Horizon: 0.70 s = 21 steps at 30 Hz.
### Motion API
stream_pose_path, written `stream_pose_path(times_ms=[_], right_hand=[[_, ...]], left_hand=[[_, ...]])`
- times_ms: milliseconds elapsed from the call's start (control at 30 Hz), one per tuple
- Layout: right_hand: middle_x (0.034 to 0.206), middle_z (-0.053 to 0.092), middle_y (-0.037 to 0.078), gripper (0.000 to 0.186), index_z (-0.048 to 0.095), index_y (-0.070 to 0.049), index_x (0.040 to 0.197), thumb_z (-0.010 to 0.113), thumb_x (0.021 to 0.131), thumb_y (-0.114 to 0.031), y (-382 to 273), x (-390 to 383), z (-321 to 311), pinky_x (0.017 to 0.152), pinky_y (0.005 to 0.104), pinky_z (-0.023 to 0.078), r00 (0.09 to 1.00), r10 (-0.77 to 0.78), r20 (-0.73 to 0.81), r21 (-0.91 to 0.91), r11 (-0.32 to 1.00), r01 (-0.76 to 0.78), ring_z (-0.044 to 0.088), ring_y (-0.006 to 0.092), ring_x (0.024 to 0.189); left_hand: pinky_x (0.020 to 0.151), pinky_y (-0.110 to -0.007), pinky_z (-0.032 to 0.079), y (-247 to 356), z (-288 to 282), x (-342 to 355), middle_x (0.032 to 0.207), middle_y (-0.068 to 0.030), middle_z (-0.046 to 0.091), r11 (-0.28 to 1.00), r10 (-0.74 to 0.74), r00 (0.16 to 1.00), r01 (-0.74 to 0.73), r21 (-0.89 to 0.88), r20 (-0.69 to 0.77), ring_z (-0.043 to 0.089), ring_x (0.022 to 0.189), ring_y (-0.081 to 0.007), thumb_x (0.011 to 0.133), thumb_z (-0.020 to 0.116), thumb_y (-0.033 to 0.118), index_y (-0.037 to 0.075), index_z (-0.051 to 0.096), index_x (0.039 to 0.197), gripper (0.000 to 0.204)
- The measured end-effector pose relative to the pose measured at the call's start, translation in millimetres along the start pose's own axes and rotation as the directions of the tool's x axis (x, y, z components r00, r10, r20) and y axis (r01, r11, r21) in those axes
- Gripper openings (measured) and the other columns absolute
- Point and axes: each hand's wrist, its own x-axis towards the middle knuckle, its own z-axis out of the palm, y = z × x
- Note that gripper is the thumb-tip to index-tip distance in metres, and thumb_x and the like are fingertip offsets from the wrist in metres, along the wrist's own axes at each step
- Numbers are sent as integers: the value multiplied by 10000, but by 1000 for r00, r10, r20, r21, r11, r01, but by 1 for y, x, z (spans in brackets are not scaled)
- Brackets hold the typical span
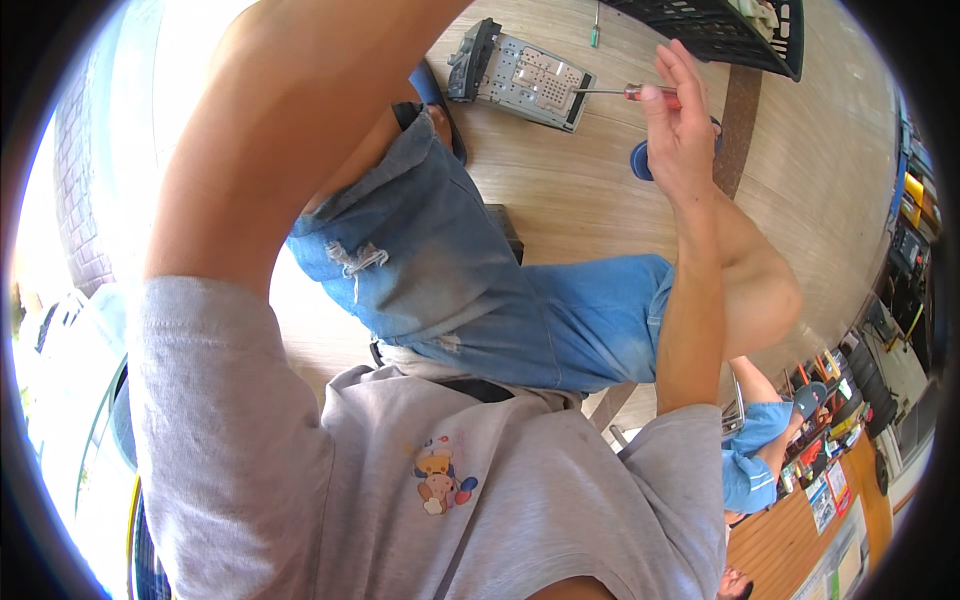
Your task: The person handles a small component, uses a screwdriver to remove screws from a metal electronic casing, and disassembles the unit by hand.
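Observation:
A metal box-shaped car stereo [538, 78] with a perforated cover and a dark front end lies on the floor beyond my knees. My right hand [684, 130] grips a screwdriver [634, 92] by its red handle, the thumb on one side and fairly straight fingers on the other. The shaft points left, and its tip meets the stereo's right end. Across the upper left reaches my left arm [290, 110], leaving the picture at the top edge, so the left hand is out of sight.
A black plastic crate [790, 45] stands at the upper right. Near it lies a green-handled screwdriver [595, 37]. My blue sandals [641, 160] flank the stereo. Part of a dark object [508, 232] shows beside my leg. Another person in blue shorts [752, 465] is at lower right, near cluttered shelves.

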Motion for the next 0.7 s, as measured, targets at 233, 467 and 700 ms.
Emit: stream_pose_path(times_ms=[233, 467, 700], right_hand=[[1433, 618, 136, 319, 570, -43, 1339, 631, 1042, -144, -20, 3, -10, 942, 306, 550, 867, 473, 159, -374, 841, -390, 719, 205, 1092], [1083, 779, 120, 290, 610, -76, 1279, 659, 1033, -221, -16, 5, 1, 820, 310, 574, 978, 164, 127, -119, 982, -149, 755, 195, 925], [1351, 676, 164, 348, 519, -48, 1369, 611, 1036, -82, -16, 7, -12, 949, 330, 565, 884, 439, 163, -369, 858, -358, 727, 227, 1092]], left_hand=[[657, -363, 558, -1, -38, 14, 754, -55, 701, 991, -45, 980, 19, 135, 196, 735, 780, -216, 838, 693, 40, 107, 695, 670, 181], [675, -381, 573, -9, -49, 8, 832, -148, 738, 871, 486, 861, -490, 10, -150, 709, 751, -284, 932, 646, 104, 5, 718, 892, 129], [656, -402, 553, 16, -87, -3, 803, -162, 718, 901, 346, 938, -325, 287, -27, 702, 731, -306, 986, 657, 195, 57, 744, 870, 200]])
